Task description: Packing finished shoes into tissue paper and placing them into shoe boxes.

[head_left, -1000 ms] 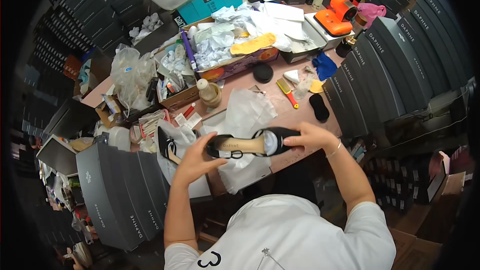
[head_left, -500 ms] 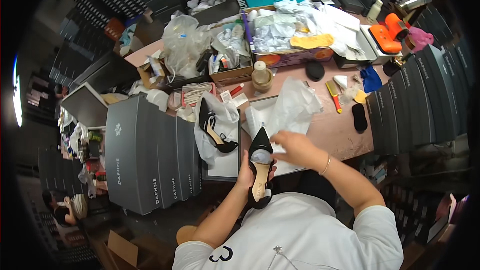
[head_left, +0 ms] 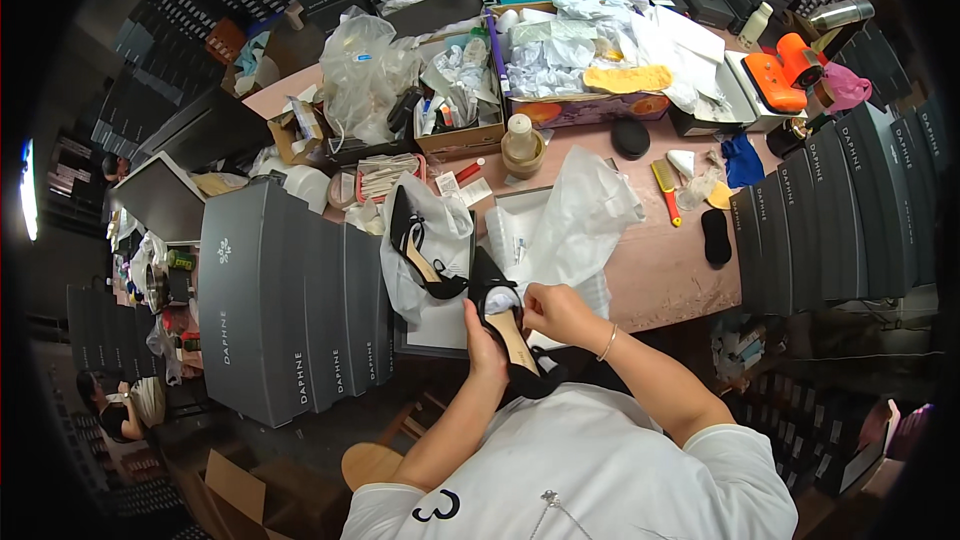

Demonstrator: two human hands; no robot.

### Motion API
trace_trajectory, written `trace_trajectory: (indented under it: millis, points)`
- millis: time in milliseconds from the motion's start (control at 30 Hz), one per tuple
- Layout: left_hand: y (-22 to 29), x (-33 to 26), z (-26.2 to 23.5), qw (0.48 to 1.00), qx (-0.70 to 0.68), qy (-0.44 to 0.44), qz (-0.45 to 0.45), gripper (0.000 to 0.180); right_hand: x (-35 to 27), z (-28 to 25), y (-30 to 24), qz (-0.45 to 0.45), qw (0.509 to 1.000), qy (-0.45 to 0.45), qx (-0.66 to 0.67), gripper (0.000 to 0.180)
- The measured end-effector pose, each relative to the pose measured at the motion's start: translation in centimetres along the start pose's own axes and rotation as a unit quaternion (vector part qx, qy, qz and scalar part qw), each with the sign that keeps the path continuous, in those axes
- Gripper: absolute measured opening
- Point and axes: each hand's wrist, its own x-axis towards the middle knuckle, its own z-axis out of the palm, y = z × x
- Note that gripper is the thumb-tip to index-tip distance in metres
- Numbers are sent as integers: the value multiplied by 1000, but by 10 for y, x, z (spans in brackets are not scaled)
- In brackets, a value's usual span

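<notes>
Together, left hand (head_left: pixel 487 343) and right hand (head_left: pixel 553 311) clamped on black shoe (head_left: pixel 503 315), grey boxes (head_left: pixel 290 305) beside.

Shoe packing/finishing workroom, looks like stockroom or back of a shoe shop. Evidence: walls of identical dark grey shoe boxes (head_left: pixel 290 310) stacked left, right (head_left: pixel 850 210) and along the back. Pink worktable (head_left: pixel 660 270) is cluttered with crumpled white tissue paper (head_left: pixel 560 50), plastic bags (head_left: pixel 365 75), a brush (head_left: pixel 665 190), a glue-type bottle (head_left: pixel 520 140) and an orange tool (head_left: pixel 785 75). Black high-heeled shoe (head_left: pixel 425 255) lies in an open box. Cardboard cartons (head_left: pixel 245 495) on the floor.
</notes>
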Motion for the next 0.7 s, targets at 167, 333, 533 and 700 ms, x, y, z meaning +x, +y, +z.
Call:
trace_trajectory:
  millis: [167,333,533,700]
  points:
    - [7,10,-6,999,18,-32,-23,72,3,-7,-19,-69,993,95,-29,23]
    - [-14,-10,25,999,5,40,-22,77,27,8,-16,-149,970,68,-178,21]
    - [-18,4,16,998,-2,61,-22,77,20,-3,10,-190,978,40,-73,20]
    - [11,17,4,997,44,53,-16,76,33,-33,-9,-176,978,105,-48,26]
